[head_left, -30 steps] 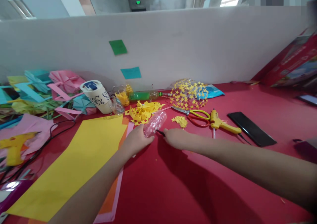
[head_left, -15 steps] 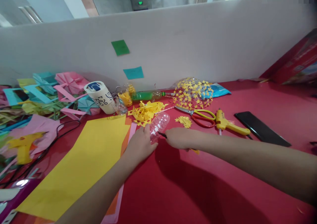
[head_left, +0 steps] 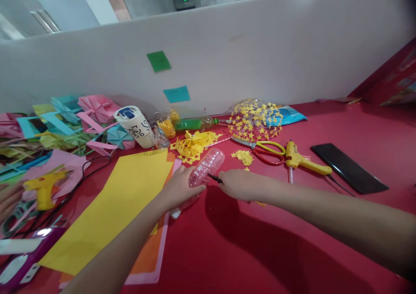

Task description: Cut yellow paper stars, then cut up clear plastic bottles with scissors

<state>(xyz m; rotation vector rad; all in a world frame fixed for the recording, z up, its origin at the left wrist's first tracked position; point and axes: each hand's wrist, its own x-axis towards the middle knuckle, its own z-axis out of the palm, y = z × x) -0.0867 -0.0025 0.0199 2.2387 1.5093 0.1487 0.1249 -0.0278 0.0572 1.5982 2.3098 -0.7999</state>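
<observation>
A clear plastic bottle (head_left: 212, 159) lies slanted on the red tabletop, its base pointing away from me and its white-capped end near me. My left hand (head_left: 182, 185) is closed around its middle, holding it down. In my right hand (head_left: 238, 183) is a slim dark-tipped tool (head_left: 215, 178) that looks like a craft knife. Its tip meets the bottle's right side; whether it has gone through the plastic I cannot tell. My right palm hides most of the tool. Small yellow paper stars (head_left: 243, 157) lie just beyond my right hand.
Yellow paper sheets (head_left: 120, 198) lie left. Behind are yellow scraps (head_left: 195, 145), scissors (head_left: 269, 151) and a star-covered clear balloon (head_left: 251, 122). A yellow glue gun (head_left: 302, 160) and black phone (head_left: 349, 167) lie right. Another person's hand (head_left: 8, 198) is near the left glue gun (head_left: 45, 187).
The bottle has shifted slightly toward me and its capped end now shows below my left hand. The tool stays against its side. Another person's hand has come in at the left edge.
</observation>
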